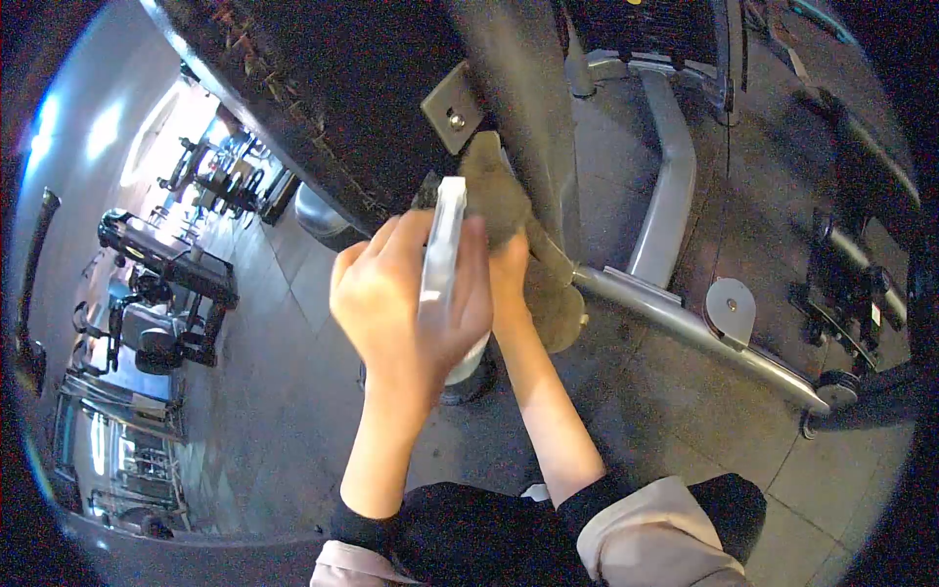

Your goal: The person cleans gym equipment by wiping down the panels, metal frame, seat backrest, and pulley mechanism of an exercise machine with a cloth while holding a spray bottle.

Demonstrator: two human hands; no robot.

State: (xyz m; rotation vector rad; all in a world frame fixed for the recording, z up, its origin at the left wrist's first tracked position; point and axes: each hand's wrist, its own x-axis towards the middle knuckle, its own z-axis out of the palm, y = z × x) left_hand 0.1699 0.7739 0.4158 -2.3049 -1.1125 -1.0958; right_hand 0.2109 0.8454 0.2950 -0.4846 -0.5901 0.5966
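Observation:
My left hand (386, 293) is wrapped round a spray bottle with a whitish top (445, 240), held upright in front of me and partly blurred. Behind it, my right hand (509, 269) grips a brownish-grey cloth (499, 191), its fingers mostly hidden by the cloth and bottle. The cloth lies against the metal frame of a gym machine, below a square metal plate with a bolt (456, 121), and its lower part hangs down beside my right wrist. A dark padded part (337, 88) of the machine is above my left hand.
A silver floor bar (685, 311) with a round grey disc (731, 307) runs to the lower right. An angled grey post (666, 176) rises from it. More gym machines (166, 264) stand at the left, others at the right. Grey floor tiles (284, 391) lie below.

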